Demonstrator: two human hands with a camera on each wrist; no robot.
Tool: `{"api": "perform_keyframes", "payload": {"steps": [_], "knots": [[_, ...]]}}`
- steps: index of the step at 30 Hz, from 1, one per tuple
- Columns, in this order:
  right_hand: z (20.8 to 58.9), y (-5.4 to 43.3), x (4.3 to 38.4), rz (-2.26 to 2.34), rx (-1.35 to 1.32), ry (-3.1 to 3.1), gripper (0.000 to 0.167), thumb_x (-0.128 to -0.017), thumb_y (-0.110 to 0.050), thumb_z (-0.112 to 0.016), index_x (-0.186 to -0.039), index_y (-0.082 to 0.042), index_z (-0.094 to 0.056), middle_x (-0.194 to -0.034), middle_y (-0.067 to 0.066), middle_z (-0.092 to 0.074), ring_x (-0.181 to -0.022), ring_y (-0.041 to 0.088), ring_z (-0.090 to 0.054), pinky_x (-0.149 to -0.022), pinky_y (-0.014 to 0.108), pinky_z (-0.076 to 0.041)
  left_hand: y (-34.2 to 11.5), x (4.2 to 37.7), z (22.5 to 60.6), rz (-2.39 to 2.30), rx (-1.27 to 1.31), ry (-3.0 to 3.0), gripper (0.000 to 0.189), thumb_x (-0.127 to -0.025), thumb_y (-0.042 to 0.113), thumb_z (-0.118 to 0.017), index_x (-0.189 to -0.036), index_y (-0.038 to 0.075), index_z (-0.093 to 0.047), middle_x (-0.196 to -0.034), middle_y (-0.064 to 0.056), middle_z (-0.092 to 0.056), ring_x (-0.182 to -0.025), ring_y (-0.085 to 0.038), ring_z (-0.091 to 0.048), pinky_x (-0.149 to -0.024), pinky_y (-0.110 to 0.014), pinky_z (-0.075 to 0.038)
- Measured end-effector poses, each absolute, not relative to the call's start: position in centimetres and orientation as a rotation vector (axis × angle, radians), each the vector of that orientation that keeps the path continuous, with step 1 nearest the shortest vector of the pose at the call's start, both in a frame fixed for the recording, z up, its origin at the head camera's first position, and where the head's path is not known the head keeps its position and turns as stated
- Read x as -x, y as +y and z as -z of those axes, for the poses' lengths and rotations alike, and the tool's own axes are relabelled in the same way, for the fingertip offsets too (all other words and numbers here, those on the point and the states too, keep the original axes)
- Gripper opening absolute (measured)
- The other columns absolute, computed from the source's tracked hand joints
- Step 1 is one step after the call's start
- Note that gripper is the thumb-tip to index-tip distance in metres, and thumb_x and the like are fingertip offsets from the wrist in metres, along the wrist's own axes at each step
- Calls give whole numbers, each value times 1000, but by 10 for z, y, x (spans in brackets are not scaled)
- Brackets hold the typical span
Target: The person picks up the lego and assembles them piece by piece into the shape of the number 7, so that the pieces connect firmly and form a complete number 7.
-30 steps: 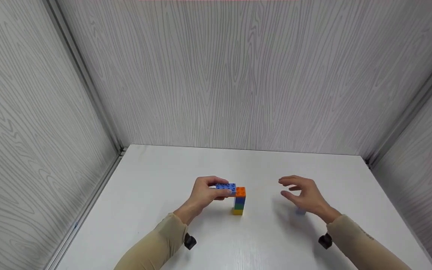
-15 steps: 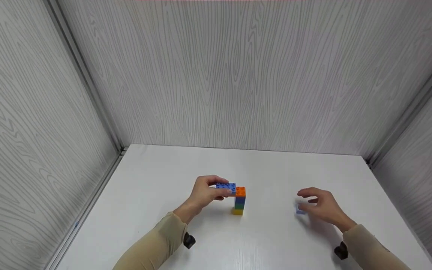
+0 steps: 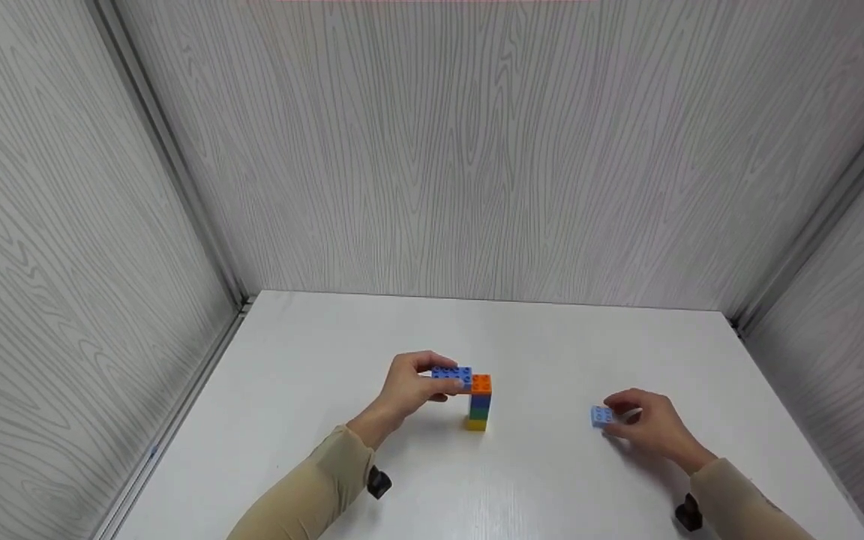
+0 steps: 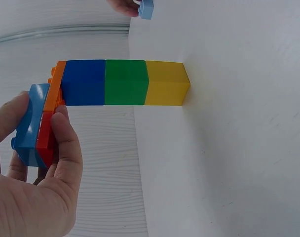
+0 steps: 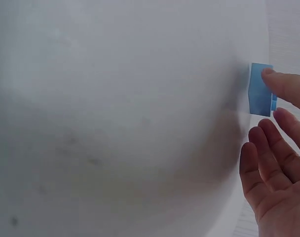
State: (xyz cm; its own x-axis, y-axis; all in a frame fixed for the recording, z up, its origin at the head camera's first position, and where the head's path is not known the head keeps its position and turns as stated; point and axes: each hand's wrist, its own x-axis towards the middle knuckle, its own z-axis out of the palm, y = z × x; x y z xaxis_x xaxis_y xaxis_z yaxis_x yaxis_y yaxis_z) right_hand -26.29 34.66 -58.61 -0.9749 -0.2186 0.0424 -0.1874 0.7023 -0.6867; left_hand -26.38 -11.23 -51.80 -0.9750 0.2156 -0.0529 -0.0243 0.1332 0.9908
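Observation:
My left hand [image 3: 408, 384] grips a blue brick [image 3: 447, 374], thumb on its near side. In the left wrist view, this brick lies against an orange piece [image 4: 54, 88] and a red piece [image 4: 45, 133], with fingers curled under the red one. The orange piece tops an upright column of a dark blue brick [image 4: 83, 82], a green brick [image 4: 125, 82] and a yellow brick [image 4: 166, 83], yellow at the bottom on the table. To the right, my right hand [image 3: 651, 424] pinches a small light blue brick [image 3: 601, 417] at the tabletop between thumb and index finger, other fingers loosely bent.
The white table [image 3: 522, 480] carries the column near its middle. Grey wood-grain panels stand behind it [image 3: 492, 165] and along the left and right sides. Black wrist cameras [image 3: 379, 483] sit below both sleeves.
My right hand has moved right and down onto the light blue brick, its thumb and index finger drawing in around it. The left hand and the column have stayed put.

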Motion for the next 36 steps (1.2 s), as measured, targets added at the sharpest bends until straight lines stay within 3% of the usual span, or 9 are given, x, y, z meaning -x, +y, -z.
{"api": "perform_keyframes", "payload": {"steps": [10, 18, 36], "knots": [[589, 344, 264, 1114, 298, 2873, 37, -90, -11, -94, -125, -7, -81, -120, 10, -81, -107, 20, -72, -88, 19, -60, -112, 263, 516, -1946, -184, 2221, 33, -95, 17, -92, -124, 7, -81, -127, -16, -75, -98, -21, -80, -88, -32, -70], [589, 345, 263, 1131, 371, 2885, 32, -91, -10, -92, -121, -5, -82, -116, 9, -82, -106, 23, -75, -88, 23, -62, -112, 264, 517, -1955, -183, 2218, 34, -93, 18, -94, -123, 6, -82, -126, -16, -76, -97, -20, -78, -87, -32, -71], [579, 335, 266, 1099, 304, 2859, 33, -95, -19, -91, -125, -7, -82, -119, 8, -83, -110, 23, -76, -87, 20, -60, -113, 263, 514, -1940, -155, 2210, 33, -94, 16, -93, -124, 9, -82, -127, -15, -76, -102, -21, -80, -91, -34, -70]]}}
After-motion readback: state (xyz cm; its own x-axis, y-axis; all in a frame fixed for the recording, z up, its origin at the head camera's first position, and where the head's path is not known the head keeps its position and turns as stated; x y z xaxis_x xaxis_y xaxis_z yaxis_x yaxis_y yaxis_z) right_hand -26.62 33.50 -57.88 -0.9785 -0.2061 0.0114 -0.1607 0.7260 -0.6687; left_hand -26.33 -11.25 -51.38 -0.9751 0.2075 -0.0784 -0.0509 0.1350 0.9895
